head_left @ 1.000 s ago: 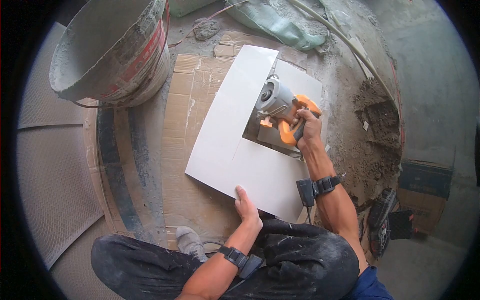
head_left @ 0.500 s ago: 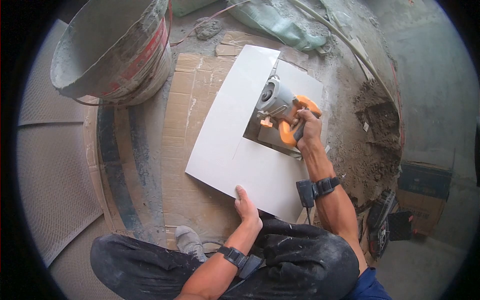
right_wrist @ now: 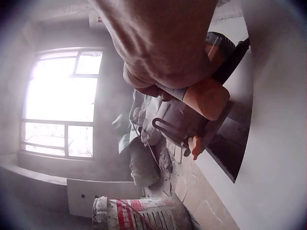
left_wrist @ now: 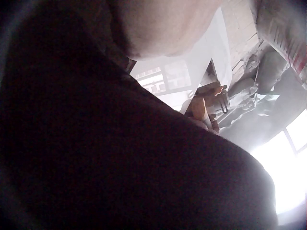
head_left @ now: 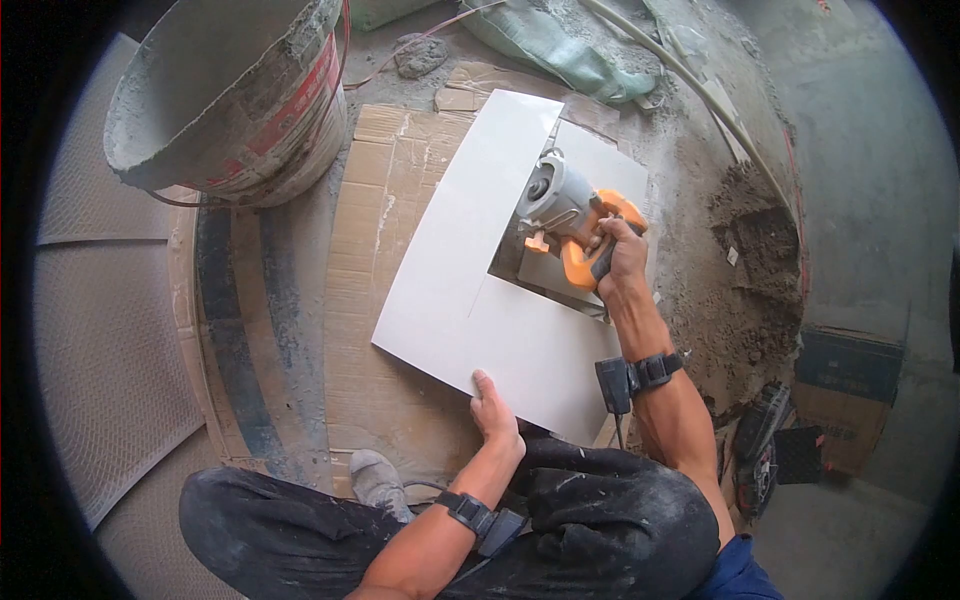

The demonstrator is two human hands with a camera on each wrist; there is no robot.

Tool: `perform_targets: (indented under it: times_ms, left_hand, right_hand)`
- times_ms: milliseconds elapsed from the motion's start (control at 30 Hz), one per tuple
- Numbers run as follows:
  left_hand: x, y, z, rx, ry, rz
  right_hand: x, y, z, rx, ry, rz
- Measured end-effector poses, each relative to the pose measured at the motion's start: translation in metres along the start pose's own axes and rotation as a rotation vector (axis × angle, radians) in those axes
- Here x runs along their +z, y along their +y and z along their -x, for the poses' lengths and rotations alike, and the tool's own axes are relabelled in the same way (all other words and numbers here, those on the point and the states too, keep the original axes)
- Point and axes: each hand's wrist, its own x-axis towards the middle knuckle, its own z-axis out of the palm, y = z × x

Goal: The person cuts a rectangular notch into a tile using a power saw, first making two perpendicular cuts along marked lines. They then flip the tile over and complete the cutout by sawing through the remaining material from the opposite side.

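Note:
A white tile (head_left: 450, 235) with a rectangular notch cut from its right side lies over cardboard. A short thin line runs on its face from near the notch's inner corner. My left hand (head_left: 495, 418) holds the tile's near edge, thumb on top and the other fingers hidden beneath. My right hand (head_left: 624, 258) grips the rear handle of an orange and grey handheld tile cutter (head_left: 563, 195), which sits in the notch. Its blade is hidden. In the right wrist view the cutter's orange knob (right_wrist: 195, 146) shows beside the notch; a dark shape fills most of the left wrist view.
Another light tile piece (head_left: 600, 160) lies under the cutter. A mortar-crusted bucket (head_left: 270, 150) stands at the far left on the floor. Cardboard (head_left: 360, 220) spreads underneath. A sand heap (head_left: 755, 290), a hose (head_left: 690, 75) and a green sack (head_left: 560, 45) lie to the right and behind.

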Motion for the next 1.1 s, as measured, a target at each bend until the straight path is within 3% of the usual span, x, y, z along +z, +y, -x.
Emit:
perform_targets:
  times_ms: [100,867,1100]
  left_hand:
    - [0.001,-0.001,0.000,0.000,0.015,0.004]
    - [0.000,-0.006,-0.004,0.034,-0.043,0.062]
    - [-0.003,-0.011,-0.011,-0.038,-0.076,0.032]
  right_hand:
    - [0.001,-0.001,0.006,-0.010,0.087,-0.038]
    - [-0.004,-0.001,0.017,0.021,0.042,-0.003]
    - [-0.008,0.002,0.015,0.034,0.028,-0.024]
